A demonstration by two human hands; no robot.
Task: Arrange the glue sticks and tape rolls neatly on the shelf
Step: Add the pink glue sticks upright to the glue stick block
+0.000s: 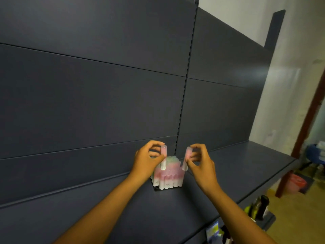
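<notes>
A tight cluster of upright glue sticks, pink on top and white below, stands on the dark blue shelf near the back panel. My left hand pinches one pink-capped glue stick just above the cluster's left side. At the cluster's right edge my right hand pinches another glue stick, which is slightly tilted. No tape rolls are visible.
The shelf's tall back panel rises close behind the cluster, with a slotted upright in the middle. Bottles stand on a lower shelf at the right. Beyond the shelf end are a pink bucket and the floor.
</notes>
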